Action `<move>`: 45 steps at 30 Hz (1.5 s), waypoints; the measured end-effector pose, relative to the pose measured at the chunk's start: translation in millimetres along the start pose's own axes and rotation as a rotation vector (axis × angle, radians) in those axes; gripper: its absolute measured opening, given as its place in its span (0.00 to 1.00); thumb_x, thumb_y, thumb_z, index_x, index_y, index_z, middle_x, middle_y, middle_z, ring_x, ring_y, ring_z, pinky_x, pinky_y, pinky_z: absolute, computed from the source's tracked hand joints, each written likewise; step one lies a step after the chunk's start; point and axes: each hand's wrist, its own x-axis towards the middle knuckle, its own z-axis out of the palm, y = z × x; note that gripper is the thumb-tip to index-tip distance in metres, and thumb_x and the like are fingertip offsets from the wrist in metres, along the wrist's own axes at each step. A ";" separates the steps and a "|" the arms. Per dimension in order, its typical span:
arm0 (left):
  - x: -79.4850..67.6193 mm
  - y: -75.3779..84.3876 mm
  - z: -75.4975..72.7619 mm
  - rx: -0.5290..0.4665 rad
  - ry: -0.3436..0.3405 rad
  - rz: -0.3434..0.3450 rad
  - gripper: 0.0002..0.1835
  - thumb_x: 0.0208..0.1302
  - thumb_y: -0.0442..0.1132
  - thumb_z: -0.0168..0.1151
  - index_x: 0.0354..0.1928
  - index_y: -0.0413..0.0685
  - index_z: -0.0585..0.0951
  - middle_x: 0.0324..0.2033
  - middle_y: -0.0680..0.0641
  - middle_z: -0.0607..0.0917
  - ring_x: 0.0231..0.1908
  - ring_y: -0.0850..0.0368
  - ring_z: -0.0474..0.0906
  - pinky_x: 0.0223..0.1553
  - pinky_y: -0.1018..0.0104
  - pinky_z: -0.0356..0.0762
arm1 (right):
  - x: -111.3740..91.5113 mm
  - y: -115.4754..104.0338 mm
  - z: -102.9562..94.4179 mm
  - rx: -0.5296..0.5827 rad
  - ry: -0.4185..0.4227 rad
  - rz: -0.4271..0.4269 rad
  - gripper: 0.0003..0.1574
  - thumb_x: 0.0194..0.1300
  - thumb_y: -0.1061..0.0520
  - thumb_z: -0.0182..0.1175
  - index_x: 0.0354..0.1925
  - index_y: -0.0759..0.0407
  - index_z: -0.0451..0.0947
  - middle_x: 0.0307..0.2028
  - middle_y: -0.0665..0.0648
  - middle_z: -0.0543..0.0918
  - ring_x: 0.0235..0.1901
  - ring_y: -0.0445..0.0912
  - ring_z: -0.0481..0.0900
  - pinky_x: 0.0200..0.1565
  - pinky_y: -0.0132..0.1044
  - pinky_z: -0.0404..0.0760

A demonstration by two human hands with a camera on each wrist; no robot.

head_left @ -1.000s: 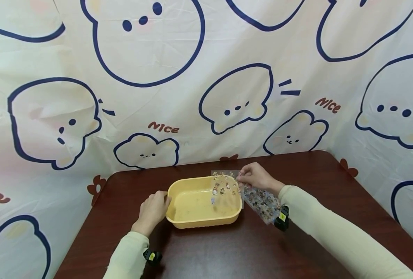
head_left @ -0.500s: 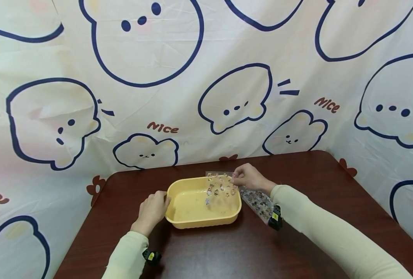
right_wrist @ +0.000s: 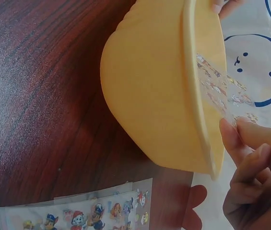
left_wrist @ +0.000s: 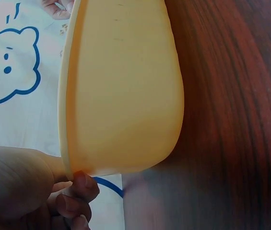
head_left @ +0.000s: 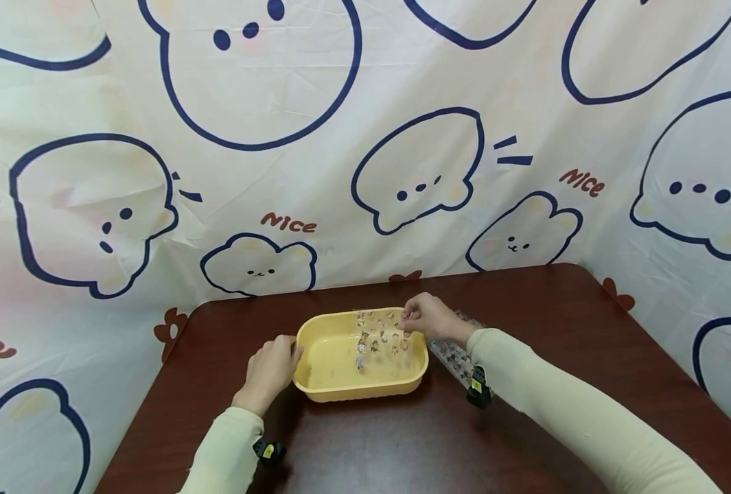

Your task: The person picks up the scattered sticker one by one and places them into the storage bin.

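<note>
A yellow plastic basin (head_left: 325, 396) with a raised rim sits on the table. My left hand (head_left: 269, 370) grips its left end; in the left wrist view, curled fingers (left_wrist: 75, 208) lie under the rim. Over the basin's right end, my right hand (head_left: 433, 319) pinches a clear sticker sheet (head_left: 374, 341) printed with small cartoon figures. Thumb and forefinger hold one edge of the sheet (right_wrist: 217, 86) in the right wrist view, while its lower part dips inside the basin. Whether it touches the basin floor is hidden.
More sticker sheets (head_left: 454, 360) lie in a pile right of the basin, partly under my right forearm; the right wrist view shows these sheets (right_wrist: 92, 215) too. The dark wooden table (head_left: 402, 446) meets a cartoon-printed curtain (head_left: 340, 178) at the back.
My right hand has moved left and slightly down, carrying the sticker sheet further over and into the basin. The left hand and the basin stay in place.
</note>
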 end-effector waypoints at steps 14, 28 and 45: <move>0.6 0.6 0.7 0.007 0.001 -0.009 0.18 0.73 0.43 0.59 0.56 0.38 0.83 0.40 0.39 0.89 0.27 0.54 0.79 0.28 0.57 0.75 | 1.4 -10.0 14.2 -0.235 0.039 0.118 0.10 0.68 0.52 0.66 0.29 0.51 0.80 0.24 0.48 0.85 0.22 0.42 0.76 0.22 0.33 0.69; 0.8 0.7 0.9 0.000 -0.010 -0.014 0.18 0.74 0.43 0.58 0.57 0.39 0.83 0.32 0.43 0.87 0.22 0.56 0.76 0.24 0.61 0.70 | 4.2 -11.2 28.3 -0.530 0.081 -0.010 0.14 0.65 0.49 0.70 0.27 0.50 0.76 0.23 0.47 0.78 0.24 0.42 0.73 0.26 0.36 0.68; -0.2 3.0 -0.8 0.008 -0.006 -0.015 0.16 0.73 0.42 0.59 0.54 0.39 0.84 0.33 0.42 0.87 0.23 0.55 0.77 0.24 0.60 0.71 | 3.2 -7.4 39.4 -0.834 0.150 -0.100 0.14 0.60 0.47 0.73 0.33 0.52 0.80 0.28 0.49 0.84 0.24 0.42 0.79 0.28 0.39 0.80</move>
